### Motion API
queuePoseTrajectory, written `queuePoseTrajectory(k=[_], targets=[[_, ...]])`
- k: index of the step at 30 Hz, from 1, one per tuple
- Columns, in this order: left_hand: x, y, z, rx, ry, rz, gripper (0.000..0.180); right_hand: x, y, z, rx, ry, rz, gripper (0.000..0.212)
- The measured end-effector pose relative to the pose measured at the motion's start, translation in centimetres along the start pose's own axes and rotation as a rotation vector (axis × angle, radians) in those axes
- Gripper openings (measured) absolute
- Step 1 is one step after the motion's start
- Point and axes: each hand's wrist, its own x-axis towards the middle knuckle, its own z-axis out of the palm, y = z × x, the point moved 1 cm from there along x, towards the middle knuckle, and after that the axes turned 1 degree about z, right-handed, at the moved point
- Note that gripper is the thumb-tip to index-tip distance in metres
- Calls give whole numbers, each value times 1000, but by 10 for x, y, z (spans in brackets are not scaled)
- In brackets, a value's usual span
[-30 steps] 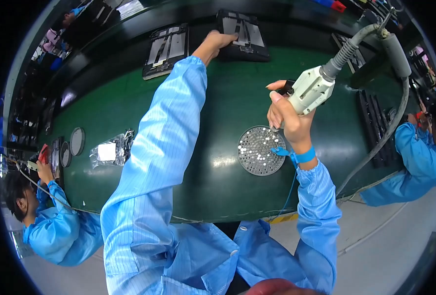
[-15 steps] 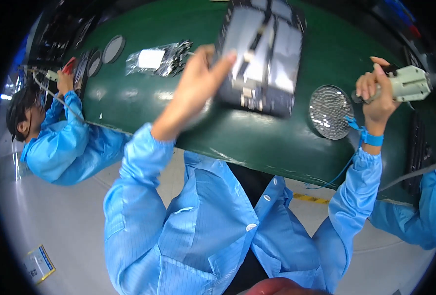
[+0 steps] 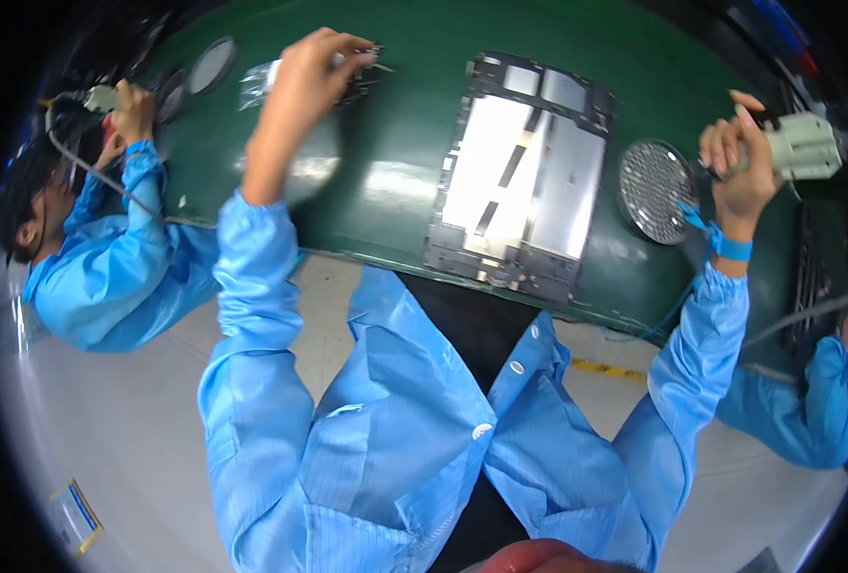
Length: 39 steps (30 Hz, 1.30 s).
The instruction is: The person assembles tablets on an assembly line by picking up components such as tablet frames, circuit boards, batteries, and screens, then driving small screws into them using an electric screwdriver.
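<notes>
Light bounces off the flat, black, oblong device with silver metal plates (image 3: 538,181), which lies on the shiny green bench (image 3: 395,124) in front of you, near the front edge and between your two hands. Your bare left hand (image 3: 314,72) is up and well to the left of it, over the clear plastic bag (image 3: 252,91). Its thumb and pointing finger come close together by the small dark parts (image 3: 357,84), but I cannot tell if that grip has caught one. Your bare right hand (image 3: 737,158) has its grip wrapped round the pale green power tool (image 3: 804,148), with one finger sticking up. A bright blue wrist strap (image 3: 732,248) goes round that wrist. Just beside the device, on its right, sits the round grey dish with little shiny bits (image 3: 655,196). Far to your left lies a round pale dish (image 3: 212,65), near a co-worker in blue (image 3: 94,277).
</notes>
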Motion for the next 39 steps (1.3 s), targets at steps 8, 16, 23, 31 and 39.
queuePoseTrajectory(k=[8, 16, 23, 31, 39], targets=[[-2, -36, 13, -32, -118, -11, 24, -3, 5, 8, -84, -35, -53, 32], [-4, -38, 10, 32, -61, 80, 18, -5, 4, 11, -67, -14, -1, 34], [0, -46, 10, 35, -166, 26, 22, -5, 7, 6, -53, -9, 17, 35], [0, -33, -18, -162, -32, -258, 22, -7, 3, 13, -77, -17, -8, 34], [25, 6, 11, -481, -122, -290, 30, -5, 6, 7, -53, -56, 2, 33]])
